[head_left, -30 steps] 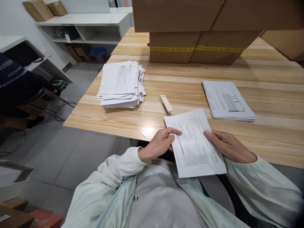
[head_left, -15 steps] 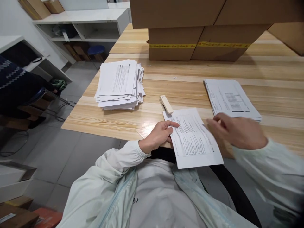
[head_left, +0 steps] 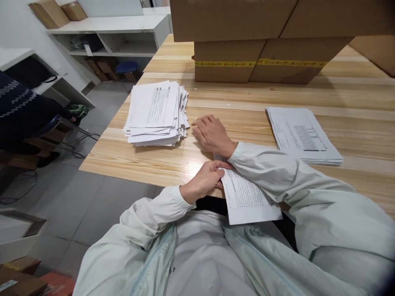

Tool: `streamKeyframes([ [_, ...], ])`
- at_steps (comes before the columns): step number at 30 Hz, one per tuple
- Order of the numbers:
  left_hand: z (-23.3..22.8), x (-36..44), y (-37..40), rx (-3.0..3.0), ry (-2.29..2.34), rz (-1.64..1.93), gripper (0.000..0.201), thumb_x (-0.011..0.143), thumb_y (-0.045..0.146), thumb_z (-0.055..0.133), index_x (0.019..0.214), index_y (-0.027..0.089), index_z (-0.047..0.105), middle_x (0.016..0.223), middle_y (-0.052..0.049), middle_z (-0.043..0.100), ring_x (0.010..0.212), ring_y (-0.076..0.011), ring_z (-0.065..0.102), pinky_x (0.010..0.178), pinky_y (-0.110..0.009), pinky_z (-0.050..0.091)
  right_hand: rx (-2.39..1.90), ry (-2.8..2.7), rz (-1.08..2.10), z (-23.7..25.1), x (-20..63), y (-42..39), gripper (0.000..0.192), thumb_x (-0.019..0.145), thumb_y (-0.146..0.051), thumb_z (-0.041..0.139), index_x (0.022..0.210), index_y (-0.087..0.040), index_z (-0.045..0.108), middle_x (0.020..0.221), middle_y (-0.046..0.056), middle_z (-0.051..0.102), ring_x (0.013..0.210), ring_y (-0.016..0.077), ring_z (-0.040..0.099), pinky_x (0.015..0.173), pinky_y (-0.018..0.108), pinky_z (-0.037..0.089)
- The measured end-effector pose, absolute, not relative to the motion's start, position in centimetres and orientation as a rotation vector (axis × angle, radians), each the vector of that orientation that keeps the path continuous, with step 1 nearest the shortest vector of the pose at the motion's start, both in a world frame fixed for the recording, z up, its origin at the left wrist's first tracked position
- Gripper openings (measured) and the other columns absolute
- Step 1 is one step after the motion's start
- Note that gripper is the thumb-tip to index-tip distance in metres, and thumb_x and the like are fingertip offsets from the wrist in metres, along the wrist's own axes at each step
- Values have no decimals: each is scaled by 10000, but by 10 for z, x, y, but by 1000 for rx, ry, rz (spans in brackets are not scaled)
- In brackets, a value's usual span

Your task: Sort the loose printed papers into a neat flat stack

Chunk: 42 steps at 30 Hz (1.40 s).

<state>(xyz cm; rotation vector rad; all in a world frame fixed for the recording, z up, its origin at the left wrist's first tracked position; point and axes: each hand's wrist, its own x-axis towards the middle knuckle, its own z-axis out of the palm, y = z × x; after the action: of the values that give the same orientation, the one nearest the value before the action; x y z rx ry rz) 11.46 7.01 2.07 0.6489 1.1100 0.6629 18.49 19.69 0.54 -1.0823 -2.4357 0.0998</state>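
A stapled-looking or loose printed sheet set, white with small text, rests partly over the table's front edge. My left hand pinches its left side between thumb and fingers. Above it, my right hand is stretched across to the left over the tabletop, fingers loosely curved and apart, with nothing visible between them. The right forearm and sleeve cover the upper right part of the sheets. The cream stapler seen earlier is hidden beneath the right hand. Just left of the right fingertips stands a thick, uneven stack of printed papers.
A neater paper pile lies on the right of the wooden table. Large cardboard boxes are stacked at the back. A seated person is at far left, near a blue stool and white shelves.
My right hand has swung from the right of the sheets to the left, over the spot where the stapler lay. My left hand keeps its hold on the printed sheets.
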Motion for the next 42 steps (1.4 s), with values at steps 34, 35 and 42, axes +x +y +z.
streamKeyframes([
  [34,-8,64,48,1269,1306,1383,309,941,388,611,1171,182,591,807,-9,703,709,-136,723,684,-267,627,-1806,-1120,-43,46,458,142,343,954,-317,491,658,-199,362,649,-55,376,624,20,314,591,319,253],
  [35,-9,59,52,1207,1310,1378,324,923,395,631,1155,173,589,790,-9,701,680,-139,719,659,-269,624,-1857,-1122,16,43,471,157,352,926,-351,502,642,-187,375,639,-58,376,617,9,303,582,328,243],
  [42,-8,57,52,1151,1315,1374,332,891,376,667,1135,160,605,778,-15,706,667,-140,708,642,-262,614,-1910,-1263,112,0,495,188,425,882,-396,505,615,-66,520,567,-34,468,518,-17,374,533,301,250],
])
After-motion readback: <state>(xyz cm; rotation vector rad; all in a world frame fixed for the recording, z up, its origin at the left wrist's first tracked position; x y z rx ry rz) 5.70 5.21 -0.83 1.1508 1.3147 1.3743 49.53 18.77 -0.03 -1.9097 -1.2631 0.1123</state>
